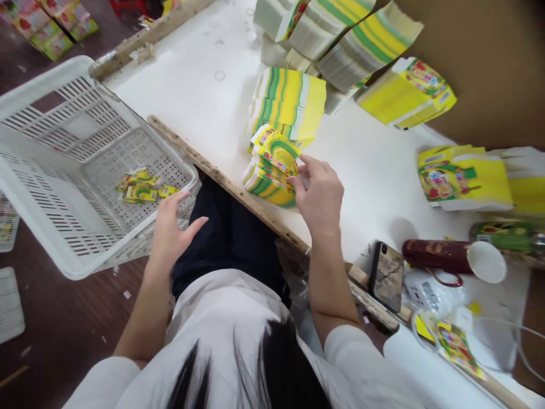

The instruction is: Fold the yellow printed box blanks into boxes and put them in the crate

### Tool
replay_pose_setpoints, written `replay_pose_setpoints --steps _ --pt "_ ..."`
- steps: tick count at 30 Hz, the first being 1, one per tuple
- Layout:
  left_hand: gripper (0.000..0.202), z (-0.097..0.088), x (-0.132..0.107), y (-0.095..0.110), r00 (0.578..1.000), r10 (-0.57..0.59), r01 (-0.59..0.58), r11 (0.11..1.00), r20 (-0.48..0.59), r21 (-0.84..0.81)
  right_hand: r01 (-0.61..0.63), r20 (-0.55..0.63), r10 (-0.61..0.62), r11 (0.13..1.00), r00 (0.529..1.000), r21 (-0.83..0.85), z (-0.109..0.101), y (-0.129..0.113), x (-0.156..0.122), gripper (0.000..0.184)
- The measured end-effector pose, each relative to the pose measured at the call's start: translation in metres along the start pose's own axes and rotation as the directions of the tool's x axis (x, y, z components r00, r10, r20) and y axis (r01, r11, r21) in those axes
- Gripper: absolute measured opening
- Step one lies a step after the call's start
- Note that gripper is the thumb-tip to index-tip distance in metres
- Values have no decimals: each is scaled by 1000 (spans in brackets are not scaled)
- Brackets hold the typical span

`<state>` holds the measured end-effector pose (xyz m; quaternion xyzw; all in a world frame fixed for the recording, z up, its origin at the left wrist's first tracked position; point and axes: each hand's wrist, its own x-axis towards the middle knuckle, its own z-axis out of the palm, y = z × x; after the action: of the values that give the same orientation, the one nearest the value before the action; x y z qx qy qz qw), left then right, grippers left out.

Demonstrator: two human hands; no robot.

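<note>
At the table's near edge, my right hand (320, 196) pinches the right end of a yellow and green printed flat carton (276, 150), thumb and forefinger on its edge. This carton is at the top of a small stack of like cartons (268, 184). Right behind it lies a larger fanned stack of flat cartons (289, 102), striped yellow, green and white. My left hand (172, 227) is open, thumb and fingers apart, with nothing in it. It hovers by the near right rim of a white plastic basket (91, 267); several small yellow cartons (142, 184) lie inside the basket.
Tall carton stacks (357, 34) stand at the table's back, with more yellow cartons (464, 176) on the right. A phone (386, 275), a dark red mug (438, 253) and a green bottle (502, 234) are at the right. A wooden strip (230, 182) edges the white table (183, 85).
</note>
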<state>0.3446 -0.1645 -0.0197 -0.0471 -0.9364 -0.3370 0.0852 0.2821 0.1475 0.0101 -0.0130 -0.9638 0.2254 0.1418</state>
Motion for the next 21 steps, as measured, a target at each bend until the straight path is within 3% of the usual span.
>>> replay_pose_setpoints --steps 3,8,14,17,19,21 --pt "46 15 -1 17 993 51 -43 996 105 -79 12 31 -12 1000 999 -11 -5 -7 2 45" --pt "43 18 -2 27 968 87 -46 984 237 -170 34 67 -36 999 997 27 -7 -8 4 42" --pt "41 34 -10 35 942 25 112 916 334 -384 34 -90 -8 956 996 293 -9 -9 -8 39" --pt "60 49 -9 48 931 14 240 727 364 -643 31 -46 -8 853 999 520 -10 -26 -24 32" --pt "68 56 -5 61 949 -36 289 495 313 -820 19 87 -103 743 991 669 -7 -43 -40 30" --pt "57 58 3 75 957 -164 278 265 241 -923 -48 229 -216 620 949 783 0 -60 -60 30"
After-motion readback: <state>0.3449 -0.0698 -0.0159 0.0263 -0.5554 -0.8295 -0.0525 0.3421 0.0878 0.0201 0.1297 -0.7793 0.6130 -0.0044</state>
